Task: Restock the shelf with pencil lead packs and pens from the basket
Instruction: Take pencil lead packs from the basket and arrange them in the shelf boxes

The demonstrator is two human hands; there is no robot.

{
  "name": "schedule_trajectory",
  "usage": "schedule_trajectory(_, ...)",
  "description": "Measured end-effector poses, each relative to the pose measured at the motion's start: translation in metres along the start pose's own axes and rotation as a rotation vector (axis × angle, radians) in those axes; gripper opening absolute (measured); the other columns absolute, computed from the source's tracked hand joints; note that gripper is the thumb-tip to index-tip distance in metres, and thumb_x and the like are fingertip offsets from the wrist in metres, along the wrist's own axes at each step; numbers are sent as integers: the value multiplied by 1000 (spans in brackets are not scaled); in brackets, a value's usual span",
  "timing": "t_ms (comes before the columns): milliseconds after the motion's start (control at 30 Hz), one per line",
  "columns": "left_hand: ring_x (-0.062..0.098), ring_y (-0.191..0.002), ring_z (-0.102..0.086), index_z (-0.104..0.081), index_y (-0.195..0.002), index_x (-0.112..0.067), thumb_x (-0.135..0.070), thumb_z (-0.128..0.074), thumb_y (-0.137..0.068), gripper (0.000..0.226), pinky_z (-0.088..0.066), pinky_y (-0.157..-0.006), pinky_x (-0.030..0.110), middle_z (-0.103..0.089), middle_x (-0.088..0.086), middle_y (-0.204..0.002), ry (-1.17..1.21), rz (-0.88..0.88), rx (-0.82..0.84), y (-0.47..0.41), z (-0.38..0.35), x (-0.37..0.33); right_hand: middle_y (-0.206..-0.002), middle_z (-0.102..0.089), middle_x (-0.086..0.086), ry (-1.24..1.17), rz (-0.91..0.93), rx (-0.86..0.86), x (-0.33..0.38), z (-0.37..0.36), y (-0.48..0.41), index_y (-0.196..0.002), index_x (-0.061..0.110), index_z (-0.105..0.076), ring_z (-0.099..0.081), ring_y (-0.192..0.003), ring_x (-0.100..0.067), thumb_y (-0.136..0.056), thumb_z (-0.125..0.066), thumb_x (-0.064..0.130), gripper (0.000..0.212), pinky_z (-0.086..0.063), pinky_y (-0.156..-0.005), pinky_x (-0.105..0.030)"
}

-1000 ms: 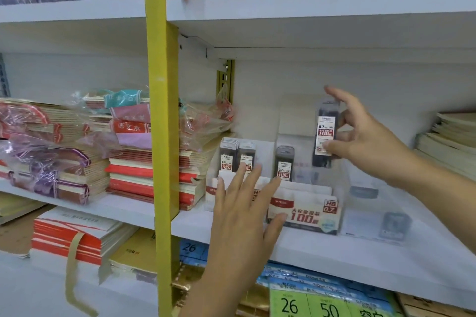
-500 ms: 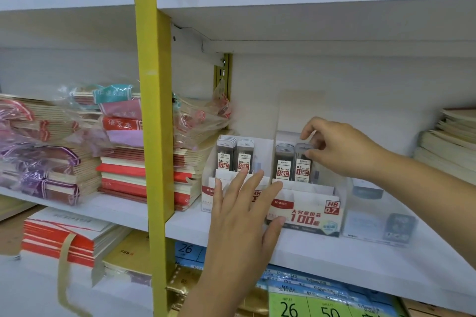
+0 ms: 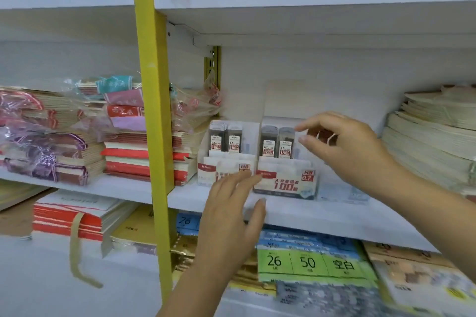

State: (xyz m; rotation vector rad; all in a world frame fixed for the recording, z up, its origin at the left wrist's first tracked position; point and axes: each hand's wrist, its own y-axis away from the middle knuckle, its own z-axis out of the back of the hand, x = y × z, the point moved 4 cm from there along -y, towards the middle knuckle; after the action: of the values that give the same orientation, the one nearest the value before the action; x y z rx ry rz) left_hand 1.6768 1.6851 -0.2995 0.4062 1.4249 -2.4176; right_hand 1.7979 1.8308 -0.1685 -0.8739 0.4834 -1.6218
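Note:
Two white display boxes stand side by side on the middle shelf (image 3: 296,216). The left box (image 3: 206,172) holds several dark pencil lead packs (image 3: 223,139). In the 0.7 box (image 3: 286,184) on the right stand two packs (image 3: 269,142), the right one (image 3: 285,143) just left of my right hand (image 3: 345,147). That hand hovers at the pack's top with loosely curled fingers and holds nothing. My left hand (image 3: 231,216) is flat with straight fingers before the boxes; contact with them is unclear. The basket and pens are out of view.
A yellow upright post (image 3: 152,110) divides the shelving. Plastic-wrapped notebook stacks (image 3: 64,136) and red-spined stacks (image 3: 144,159) fill the left. Cream paper stacks (image 3: 432,141) sit at the right. Packets with a green label (image 3: 309,262) lie on the lower shelf.
My right hand lowered a lead pack into the 0.7 box beside the other one and let go; its fingers now sit just off the pack. My left hand slipped slightly lower.

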Motion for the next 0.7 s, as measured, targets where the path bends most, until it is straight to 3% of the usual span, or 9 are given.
schedule_trajectory(67,2,-111,-46,-65,-120,-27,-38,-50,-94,32,-29,-97,6,-62,-13,-117,17,-3,41,23,0,-6,-79,-65,14,-199,-60,175,8,-4,35,-94,40,-69,-58,-69,-3,-85,-66,34,11,-43,-62,-9)
schedule_trajectory(133,7,-101,-54,-67,-116,-25,-32,-55,-95,25,-40,-88,17,-64,-10,-109,50,15,241,56,-10,-1,-79,-69,8,-254,-188,466,-2,-24,73,-96,40,-68,-63,-65,-4,-86,-66,38,11,-44,-58,-10)
schedule_trajectory(233,7,-103,-58,-63,-126,-26,-30,-57,-100,27,-51,-89,31,-61,-8,-121,69,205,701,137,-32,26,-80,-68,8,-168,-381,908,-35,-80,158,-108,35,-64,-64,-65,-1,-90,-65,37,19,-46,-56,-14)
schedule_trajectory(300,13,-106,-61,-61,-129,-25,-33,-58,-100,31,-52,-94,36,-60,-4,-127,32,393,903,203,-47,48,-88,-63,9,-161,-517,1088,-60,-125,228,-116,27,-61,-61,-69,-3,-92,-63,33,25,-47,-62,-20)
schedule_trajectory(400,21,-107,-64,-64,-126,-20,-32,-62,-98,31,-50,-95,34,-63,1,-125,51,668,955,284,-68,78,-119,-58,1,-135,-648,1187,-91,-189,317,-124,20,-58,-57,-101,-13,-93,-59,26,31,-41,-80,-24)
schedule_trajectory(467,19,-105,-62,-62,-129,-19,-29,-63,-96,34,-47,-90,28,-64,5,-128,28,822,980,326,-85,93,-129,-58,-4,-133,-762,1188,-106,-222,364,-128,18,-58,-55,-114,-19,-92,-62,28,38,-38,-86,-21)
schedule_trajectory(533,21,-116,-58,-56,-137,-17,-30,-65,-95,44,-43,-95,27,-59,7,-136,23,928,1004,361,-105,101,-130,-59,-5,-171,-897,1158,-118,-248,404,-129,21,-58,-57,-112,-19,-91,-64,30,40,-42,-86,-21)
schedule_trajectory(633,24,-128,-52,-50,-142,-14,-35,-69,-93,56,-39,-101,28,-54,8,-142,5,985,1020,397,-117,103,-129,-57,-4,-234,-1037,1123,-116,-269,457,-132,22,-53,-54,-98,-11,-90,-64,31,44,-40,-70,-16)
schedule_trajectory(700,25,-130,-50,-47,-145,-13,-38,-69,-92,62,-39,-103,30,-51,8,-144,-25,1051,1038,422,-143,124,-132,-53,-3,-272,-1109,1126,-123,-303,488,-134,24,-50,-53,-96,-10,-87,-68,35,51,-41,-75,-20)
